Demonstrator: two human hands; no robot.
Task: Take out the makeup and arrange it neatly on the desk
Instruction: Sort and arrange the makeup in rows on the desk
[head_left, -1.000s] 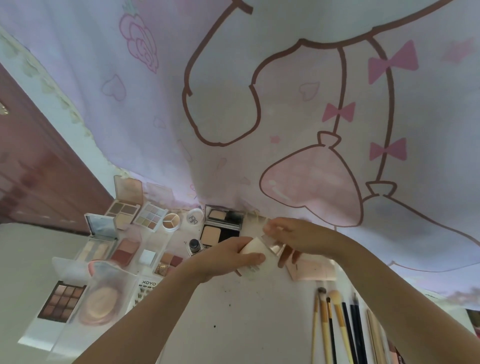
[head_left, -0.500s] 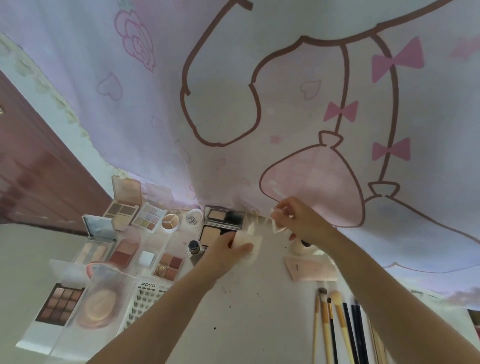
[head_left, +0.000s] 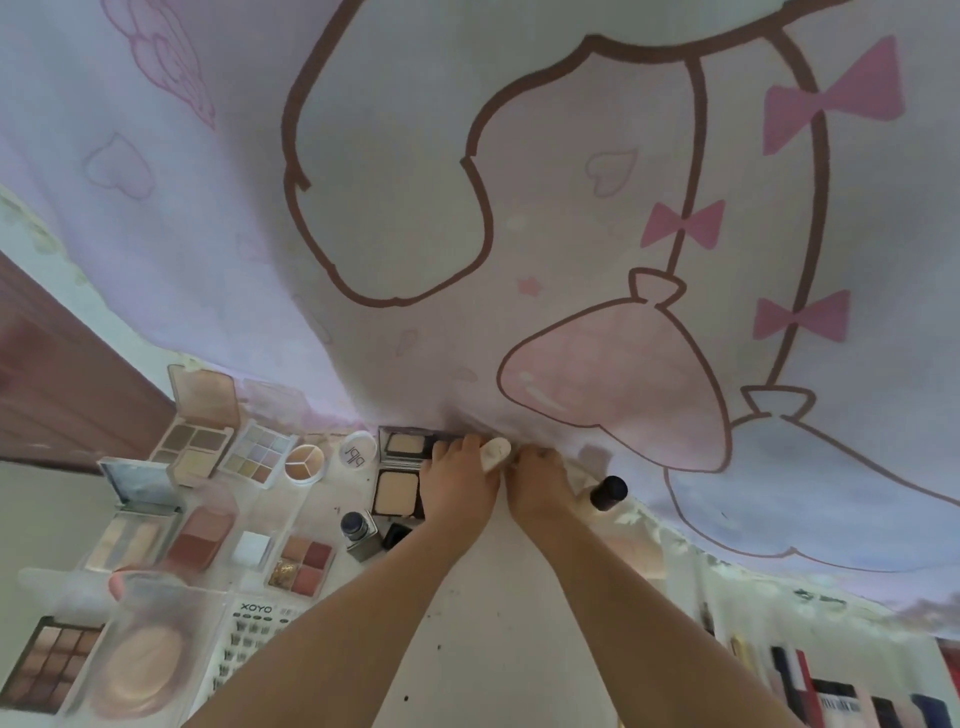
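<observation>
In the head view, both hands are seen in the middle of the frame, at the far edge of the white worktop (head_left: 498, 623), where a big cartoon curtain (head_left: 519, 208) hangs down. The left hand (head_left: 460, 491) is closed around a small pale makeup sponge (head_left: 496, 451), which is pinched at its near end while its round tip pokes out toward the curtain. The right hand (head_left: 540, 488) is touching the left one, with its fingers (head_left: 527, 457) curled just beside the sponge. Whether something is gripped in the right hand cannot be told, because the palm is hidden.

The sponge is likely very light and squishy, so a soft hold on its sides should be enough. It will not break, but it may roll if it is set on its round side.

Just left of the hands, an open powder compact (head_left: 400, 470) is laid flat. A dark-capped bottle (head_left: 605, 492) is seen just right of the right hand, lying down it seems. A small glass bottle (head_left: 358, 527) is set below the compact; it is hard, and it could crack if it is knocked.

On the left of the frame, many open eyeshadow palettes (head_left: 254, 454) are laid in rows already. At the lower right, more makeup boxes (head_left: 831, 696) are lined up, but they are blurred.
</observation>
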